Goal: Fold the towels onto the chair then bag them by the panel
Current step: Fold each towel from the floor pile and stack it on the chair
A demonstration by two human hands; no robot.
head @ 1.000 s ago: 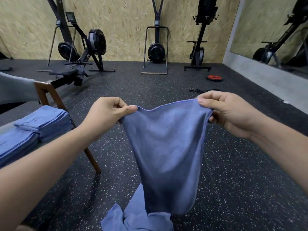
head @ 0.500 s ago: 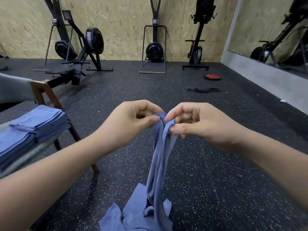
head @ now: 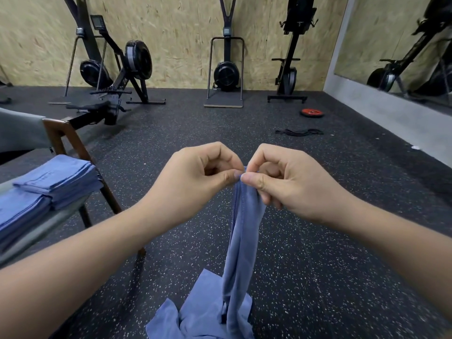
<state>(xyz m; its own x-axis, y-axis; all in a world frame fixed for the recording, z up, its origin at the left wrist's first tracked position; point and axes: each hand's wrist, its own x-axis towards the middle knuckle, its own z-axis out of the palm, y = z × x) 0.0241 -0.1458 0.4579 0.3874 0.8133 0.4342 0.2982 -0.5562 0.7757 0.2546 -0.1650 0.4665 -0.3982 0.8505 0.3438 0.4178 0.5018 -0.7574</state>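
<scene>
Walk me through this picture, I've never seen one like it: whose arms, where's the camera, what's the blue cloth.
No machine here: a person wears a wide-angle camera on the head, looking down at their own bare hands. The left hand and right hand pinch together the top edge of a blue towel, which hangs toward the floor. Folded towels lie stacked on the chair at left; more unfolded towels lie on the floor below. Gym machines stand along the wall.

The towel (head: pixel 244 241) is matt blue cloth. The floor (head: pixel 195 123) is matt, speckled black rubber. The wall (head: pixel 171 33) along the top is rough chipboard. The chair frame (head: pixel 73 140) is smooth dark wood.
</scene>
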